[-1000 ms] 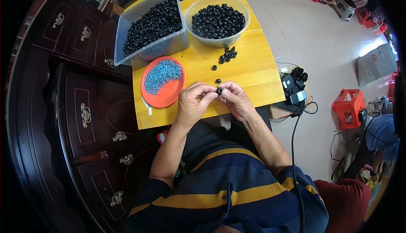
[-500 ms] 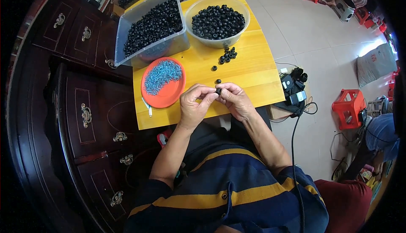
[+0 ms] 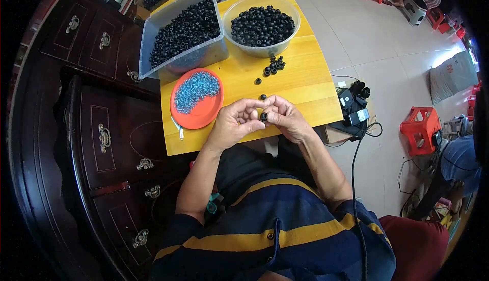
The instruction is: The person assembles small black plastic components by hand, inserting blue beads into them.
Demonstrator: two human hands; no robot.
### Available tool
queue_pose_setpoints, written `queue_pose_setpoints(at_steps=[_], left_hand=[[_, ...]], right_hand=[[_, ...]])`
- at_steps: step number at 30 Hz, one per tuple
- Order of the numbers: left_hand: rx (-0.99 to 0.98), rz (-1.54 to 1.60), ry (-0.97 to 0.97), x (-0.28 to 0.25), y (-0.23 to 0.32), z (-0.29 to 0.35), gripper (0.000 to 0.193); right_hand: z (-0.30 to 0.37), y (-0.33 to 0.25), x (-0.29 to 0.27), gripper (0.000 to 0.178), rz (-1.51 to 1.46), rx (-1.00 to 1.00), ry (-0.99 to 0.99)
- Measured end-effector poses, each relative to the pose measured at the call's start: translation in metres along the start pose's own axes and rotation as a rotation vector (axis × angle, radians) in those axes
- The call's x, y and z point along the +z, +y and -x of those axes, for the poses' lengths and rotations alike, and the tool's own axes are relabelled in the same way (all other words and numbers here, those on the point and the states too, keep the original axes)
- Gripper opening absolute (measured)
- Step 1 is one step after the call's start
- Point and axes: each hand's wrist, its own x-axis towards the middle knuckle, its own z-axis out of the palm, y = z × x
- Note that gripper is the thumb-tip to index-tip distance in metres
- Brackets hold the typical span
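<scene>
Right of the orange-red plate (image 3: 207, 112), our right hand (image 3: 289, 122) clamps a small black cap (image 3: 263, 117) — whether our left hand (image 3: 229, 124), just beside it, also grips, we cannot tell.

The yellow tabletop (image 3: 308, 90) was well occupied! Far left, a rectangular tub (image 3: 204, 58) was parked, a round bowl (image 3: 262, 52) stationed to its right. Nearer, at left, a red plate (image 3: 202, 114) was laid, a slim white object (image 3: 181, 132) beside it. Right of centre, black pieces (image 3: 274, 71) were clustered, two spaced out nearer.
</scene>
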Motion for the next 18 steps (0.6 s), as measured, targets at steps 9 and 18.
queue_pose_setpoints(at_steps=[9, 18], left_hand=[[0.204, -0.413, -0.183, 0.006, 0.021, 0.006, 0.033], [0.382, -0.561, -0.038, 0.015, 0.018, 0.011, 0.033]], right_hand=[[0.004, -0.004, -0.002, 0.034, 0.028, 0.062, -0.146], [0.007, -0.012, 0.005, 0.031, 0.065, 0.016, -0.113]])
